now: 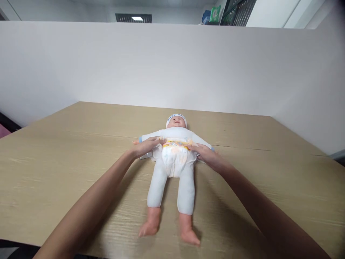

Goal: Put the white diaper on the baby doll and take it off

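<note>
A baby doll (174, 172) in white clothes and a white cap lies on its back on the wooden table (67, 162), feet toward me. A diaper (175, 156) with a yellow printed waistband sits over its hips. My left hand (147, 146) rests at the doll's waist on the left, fingers stretched along the diaper's top edge. My right hand (205, 154) is at the waist on the right, fingers pressed on the diaper's side. Both arms reach in from the near edge.
White partition walls (172, 68) close off the table at the back and right. The near table edge runs along the bottom left. Coloured packages (212, 15) sit high behind the partition.
</note>
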`<action>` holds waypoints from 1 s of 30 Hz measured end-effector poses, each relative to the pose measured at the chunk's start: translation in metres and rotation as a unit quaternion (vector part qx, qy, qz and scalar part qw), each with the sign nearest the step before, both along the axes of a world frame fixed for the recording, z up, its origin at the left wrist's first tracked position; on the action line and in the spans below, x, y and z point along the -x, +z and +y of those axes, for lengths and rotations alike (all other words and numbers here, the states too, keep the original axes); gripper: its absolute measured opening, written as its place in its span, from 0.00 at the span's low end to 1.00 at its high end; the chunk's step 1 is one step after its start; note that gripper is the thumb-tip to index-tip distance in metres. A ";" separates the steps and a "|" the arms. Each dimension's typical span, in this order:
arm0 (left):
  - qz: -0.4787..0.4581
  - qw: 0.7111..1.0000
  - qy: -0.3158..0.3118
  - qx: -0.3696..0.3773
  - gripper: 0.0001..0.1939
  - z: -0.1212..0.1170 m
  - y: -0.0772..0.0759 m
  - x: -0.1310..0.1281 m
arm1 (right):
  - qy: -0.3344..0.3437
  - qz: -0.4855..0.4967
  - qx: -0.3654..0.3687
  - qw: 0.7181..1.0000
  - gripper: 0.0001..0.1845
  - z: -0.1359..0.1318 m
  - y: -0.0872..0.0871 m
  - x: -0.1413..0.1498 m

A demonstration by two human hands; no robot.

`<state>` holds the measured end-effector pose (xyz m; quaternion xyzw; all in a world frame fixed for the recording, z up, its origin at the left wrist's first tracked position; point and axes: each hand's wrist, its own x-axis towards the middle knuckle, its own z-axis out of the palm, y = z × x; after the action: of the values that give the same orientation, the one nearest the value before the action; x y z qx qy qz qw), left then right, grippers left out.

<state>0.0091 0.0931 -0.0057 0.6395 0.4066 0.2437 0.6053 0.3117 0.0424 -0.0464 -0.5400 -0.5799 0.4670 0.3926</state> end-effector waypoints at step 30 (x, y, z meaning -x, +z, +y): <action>0.281 0.818 0.028 -0.500 0.21 -0.060 0.013 -0.095 | -0.151 -0.256 -0.089 0.951 0.22 -0.068 -0.055 -0.046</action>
<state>0.1038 0.0331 0.0077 0.8835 0.3987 0.2400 0.0544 0.3577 -0.0253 -0.1013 -0.6856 -0.6118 0.1944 0.3433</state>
